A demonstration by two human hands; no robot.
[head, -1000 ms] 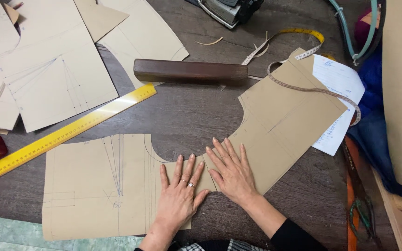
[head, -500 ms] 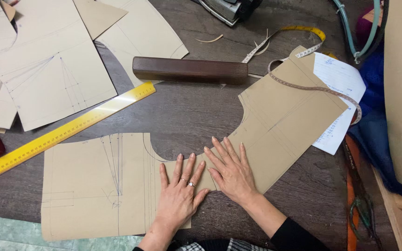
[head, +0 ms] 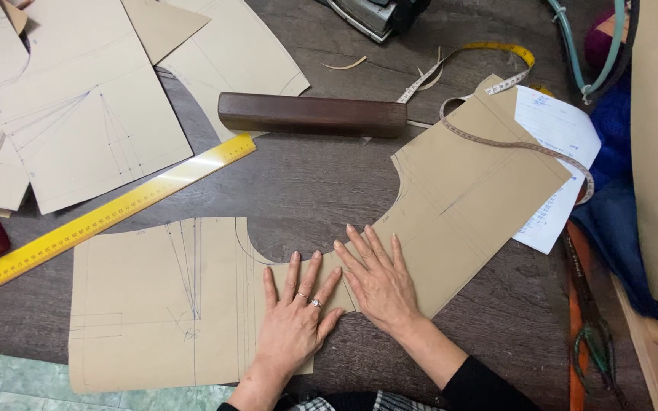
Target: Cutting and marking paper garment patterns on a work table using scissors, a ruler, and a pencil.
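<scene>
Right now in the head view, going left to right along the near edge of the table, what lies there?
Tan card pattern piece with pencil lines → left hand, flat on that piece → right hand, flat on the second tan card pattern piece → orange-handled tool at the dark wooden table edge.

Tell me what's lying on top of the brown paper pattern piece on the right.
On the right pattern piece lie a loop of measuring tape across its upper part and the right hand, flat on its lower left corner. The table under the paper is covered.
</scene>
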